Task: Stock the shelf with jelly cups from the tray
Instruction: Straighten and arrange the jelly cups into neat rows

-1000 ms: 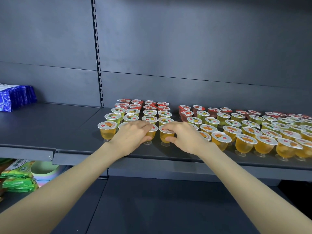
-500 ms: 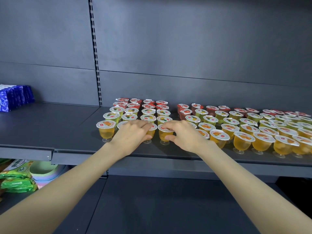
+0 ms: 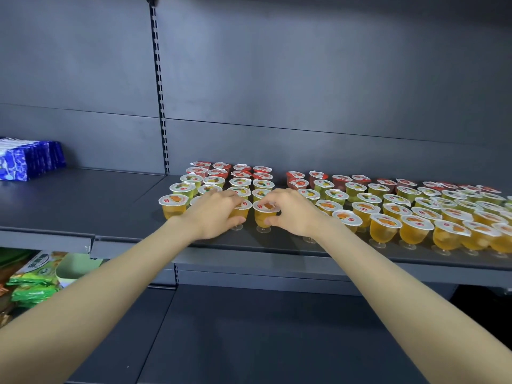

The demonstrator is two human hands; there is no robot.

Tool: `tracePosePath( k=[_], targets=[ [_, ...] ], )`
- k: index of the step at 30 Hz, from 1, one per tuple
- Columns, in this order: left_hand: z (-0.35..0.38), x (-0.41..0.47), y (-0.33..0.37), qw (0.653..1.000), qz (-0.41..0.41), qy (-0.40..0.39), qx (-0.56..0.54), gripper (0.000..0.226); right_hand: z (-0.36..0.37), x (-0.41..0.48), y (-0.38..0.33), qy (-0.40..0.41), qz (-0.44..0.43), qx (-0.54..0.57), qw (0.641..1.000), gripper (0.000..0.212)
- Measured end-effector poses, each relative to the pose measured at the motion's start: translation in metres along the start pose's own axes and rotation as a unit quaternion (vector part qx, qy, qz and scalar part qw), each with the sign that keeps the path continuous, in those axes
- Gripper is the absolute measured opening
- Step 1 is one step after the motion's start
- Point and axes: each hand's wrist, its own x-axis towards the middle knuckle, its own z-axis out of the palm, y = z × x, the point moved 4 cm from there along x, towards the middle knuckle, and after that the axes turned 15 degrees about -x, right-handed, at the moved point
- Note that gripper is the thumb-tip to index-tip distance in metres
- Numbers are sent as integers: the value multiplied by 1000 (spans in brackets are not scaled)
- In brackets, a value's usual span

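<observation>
Head view: left hand and right hand grip neighbouring jelly cups, lid print unreadable

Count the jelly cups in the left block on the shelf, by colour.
Red stemmed plastic jelly cups: 8
Green stemmed plastic jelly cups: 8
Orange stemmed plastic jelly cups: 3, one gripped by the left hand, one by the right hand
Cup mostly hidden behind the left hand, colour unclear: 1
Total: 20
</observation>
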Motion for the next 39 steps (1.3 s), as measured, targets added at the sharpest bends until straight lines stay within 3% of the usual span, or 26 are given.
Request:
tracePosePath(
  k=[5,14,26,33,39],
  targets=[
    [-16,-10,14,999,-47,14,-10,46,-4,-9,0,-19,1,-11,1000,46],
    [-50,-23,49,997,-82,0,-9,48,-55,-30,8,24,-2,-26,999,47],
    [-99,28,93,998,3,61,1,50,-125,-45,61,79,76,-80,991,42],
    [-78,52,99,993,49,110,-2,51,-111,-55,92,95,143,-74,982,45],
    [-50,90,89,994,23,103,-12,52,-90,-36,127,90,152,-67,982,46]
  ],
)
